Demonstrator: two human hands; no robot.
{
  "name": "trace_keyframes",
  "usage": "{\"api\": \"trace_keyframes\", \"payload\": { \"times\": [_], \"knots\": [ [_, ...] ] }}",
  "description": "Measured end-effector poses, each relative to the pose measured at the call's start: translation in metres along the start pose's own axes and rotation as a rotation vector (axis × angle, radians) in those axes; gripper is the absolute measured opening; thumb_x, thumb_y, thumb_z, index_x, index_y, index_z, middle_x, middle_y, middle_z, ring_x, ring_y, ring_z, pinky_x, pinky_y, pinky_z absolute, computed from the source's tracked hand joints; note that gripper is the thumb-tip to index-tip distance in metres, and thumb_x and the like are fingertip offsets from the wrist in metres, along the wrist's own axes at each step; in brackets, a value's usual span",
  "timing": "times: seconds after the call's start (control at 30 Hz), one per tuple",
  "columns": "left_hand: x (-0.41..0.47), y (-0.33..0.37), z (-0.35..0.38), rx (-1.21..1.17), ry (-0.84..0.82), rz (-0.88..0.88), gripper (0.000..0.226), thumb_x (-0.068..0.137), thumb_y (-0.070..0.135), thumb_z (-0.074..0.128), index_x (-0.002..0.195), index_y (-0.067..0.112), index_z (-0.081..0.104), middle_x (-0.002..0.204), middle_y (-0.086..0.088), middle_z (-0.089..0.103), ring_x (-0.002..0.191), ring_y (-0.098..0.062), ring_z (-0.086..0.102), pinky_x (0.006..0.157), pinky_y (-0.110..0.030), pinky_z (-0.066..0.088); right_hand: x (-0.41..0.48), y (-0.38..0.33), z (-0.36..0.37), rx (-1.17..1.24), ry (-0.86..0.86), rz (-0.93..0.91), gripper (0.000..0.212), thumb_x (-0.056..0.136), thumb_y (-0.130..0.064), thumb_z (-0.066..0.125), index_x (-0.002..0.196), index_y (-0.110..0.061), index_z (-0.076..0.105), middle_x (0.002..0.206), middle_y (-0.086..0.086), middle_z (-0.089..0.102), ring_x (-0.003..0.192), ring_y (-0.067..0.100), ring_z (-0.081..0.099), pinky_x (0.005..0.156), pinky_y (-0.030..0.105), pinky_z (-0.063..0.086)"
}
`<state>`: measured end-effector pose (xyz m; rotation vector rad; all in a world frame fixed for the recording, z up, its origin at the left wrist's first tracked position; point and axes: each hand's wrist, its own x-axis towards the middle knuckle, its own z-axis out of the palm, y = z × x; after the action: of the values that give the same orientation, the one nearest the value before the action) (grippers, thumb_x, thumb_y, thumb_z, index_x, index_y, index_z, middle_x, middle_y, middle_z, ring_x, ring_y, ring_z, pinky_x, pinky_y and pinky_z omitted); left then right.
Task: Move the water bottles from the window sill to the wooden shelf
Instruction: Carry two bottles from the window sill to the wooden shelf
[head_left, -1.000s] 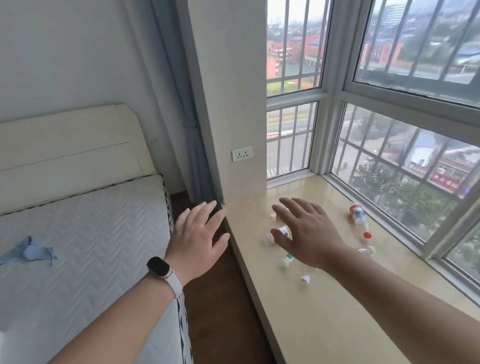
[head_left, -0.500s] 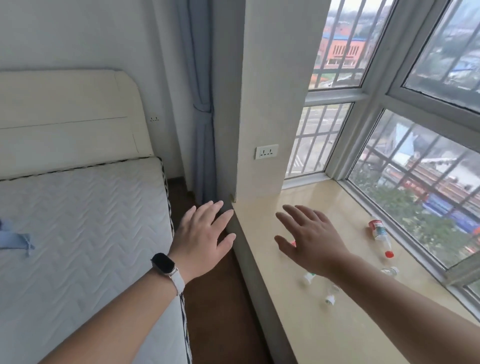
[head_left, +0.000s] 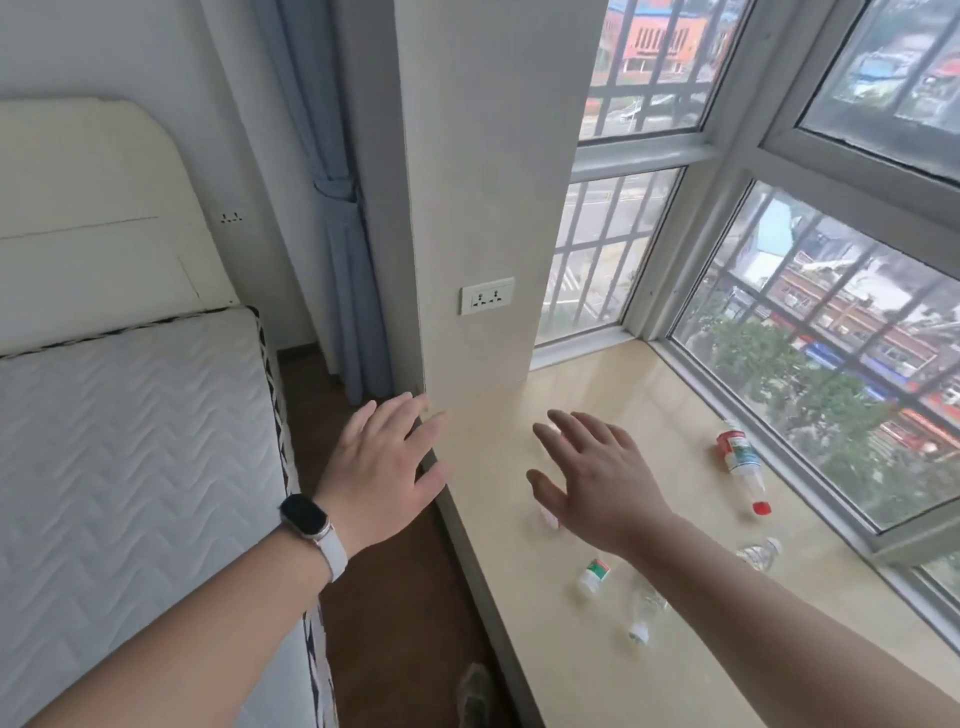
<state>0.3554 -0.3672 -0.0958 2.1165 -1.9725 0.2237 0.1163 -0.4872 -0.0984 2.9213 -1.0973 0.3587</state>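
Observation:
Several small plastic water bottles lie on their sides on the beige window sill (head_left: 597, 686). A red-capped bottle (head_left: 740, 462) lies nearest the glass, and a clear bottle (head_left: 759, 553) shows just past my right forearm. A green-labelled bottle (head_left: 595, 574) and a clear white-capped bottle (head_left: 644, 613) lie below my right wrist. Another bottle (head_left: 549, 517) peeks out under my right palm. My right hand (head_left: 597, 478) hovers open over the sill, fingers spread, holding nothing. My left hand (head_left: 384, 467), a smartwatch on its wrist, is open above the sill's left edge. No wooden shelf is in view.
A bare white mattress (head_left: 130, 467) with a cream headboard fills the left. A narrow strip of brown floor (head_left: 384, 623) runs between bed and sill. A wall pillar with a socket (head_left: 487, 295) and a tied blue curtain (head_left: 337, 234) stand behind. Barred windows (head_left: 831, 322) border the sill.
The view has swung nearer the sill and lower. Both hands stay open and spread; the right hand now sits further up the sill, with the nearest bottles showing below its wrist.

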Motion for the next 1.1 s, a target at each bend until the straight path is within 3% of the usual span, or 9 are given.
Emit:
{"api": "trace_keyframes", "payload": {
  "times": [0.4, 0.6, 0.77, 0.9, 1.1],
  "knots": [
    [0.161, 0.051, 0.051, 0.003, -0.089, 0.205, 0.050, 0.090, 0.047, 0.042, 0.130, 0.021, 0.055, 0.134, -0.009, 0.058, 0.121, -0.031, 0.055, 0.103, -0.048, 0.040, 0.036, 0.131, 0.027, 0.059, -0.015, 0.204, 0.051, 0.087, -0.050, 0.045, 0.122, -0.018, 0.061, 0.130, 0.006, 0.061, 0.117, 0.031, 0.057, 0.094, 0.042, 0.045],
    [0.214, 0.080, 0.085, -0.052, -0.110, 0.402, 0.051, 0.091, 0.046, 0.044, 0.134, 0.020, 0.052, 0.138, -0.007, 0.054, 0.125, -0.026, 0.047, 0.101, -0.049, 0.042, 0.015, 0.174, 0.033, 0.054, -0.048, 0.367, 0.052, 0.088, -0.053, 0.044, 0.125, -0.020, 0.060, 0.132, 0.004, 0.060, 0.119, 0.029, 0.054, 0.096, 0.042, 0.042],
    [0.249, 0.096, 0.114, -0.092, -0.156, 0.547, 0.053, 0.092, 0.047, 0.044, 0.135, 0.018, 0.057, 0.141, -0.008, 0.053, 0.128, -0.029, 0.048, 0.107, -0.045, 0.032, -0.004, 0.185, 0.042, 0.036, -0.072, 0.514, 0.050, 0.087, -0.053, 0.050, 0.124, -0.021, 0.060, 0.131, 0.005, 0.060, 0.118, 0.029, 0.054, 0.095, 0.042, 0.042],
    [0.275, 0.106, 0.135, -0.142, -0.174, 0.653, 0.052, 0.092, 0.048, 0.043, 0.131, 0.018, 0.060, 0.139, -0.009, 0.056, 0.128, -0.027, 0.046, 0.106, -0.043, 0.027, -0.010, 0.185, 0.044, 0.009, -0.097, 0.639, 0.053, 0.087, -0.054, 0.043, 0.124, -0.020, 0.062, 0.130, 0.006, 0.062, 0.117, 0.030, 0.057, 0.095, 0.043, 0.045],
    [0.321, 0.101, 0.175, -0.205, -0.308, 0.828, 0.051, 0.091, 0.048, 0.046, 0.130, 0.019, 0.059, 0.138, -0.010, 0.057, 0.126, -0.032, 0.053, 0.104, -0.050, 0.041, 0.000, 0.176, 0.059, 0.014, -0.151, 0.885, 0.060, 0.089, -0.057, 0.033, 0.128, -0.020, 0.061, 0.135, 0.006, 0.059, 0.120, 0.030, 0.054, 0.099, 0.046, 0.042]
  ]
}}
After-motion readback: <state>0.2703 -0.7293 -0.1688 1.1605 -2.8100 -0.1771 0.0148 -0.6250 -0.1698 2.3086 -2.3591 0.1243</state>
